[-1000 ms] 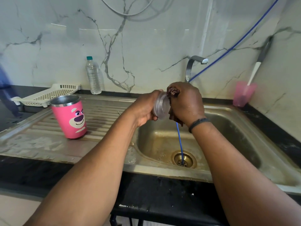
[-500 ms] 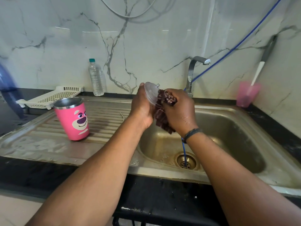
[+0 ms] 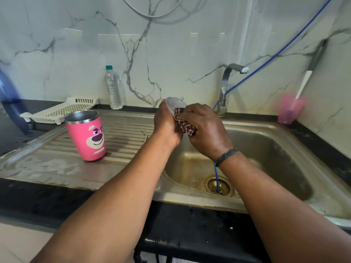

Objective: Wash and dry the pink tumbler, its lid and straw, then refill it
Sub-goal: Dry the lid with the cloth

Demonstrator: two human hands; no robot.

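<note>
Head view: my left hand [image 3: 167,126] grips the clear lid [image 3: 173,105] on edge, while my right hand [image 3: 204,130] pinches a patterned cloth [image 3: 185,126] against it, both above the sink [image 3: 284,149] basin's left rim. I judge the lid is being wiped dry. Left of the sink, on the drainboard, the pink tumbler [image 3: 87,137] stands upright and open, seemingly washed. A thin rod nearer the sink may be the straw [image 3: 145,134]; I cannot tell. Refilling remains.
</note>
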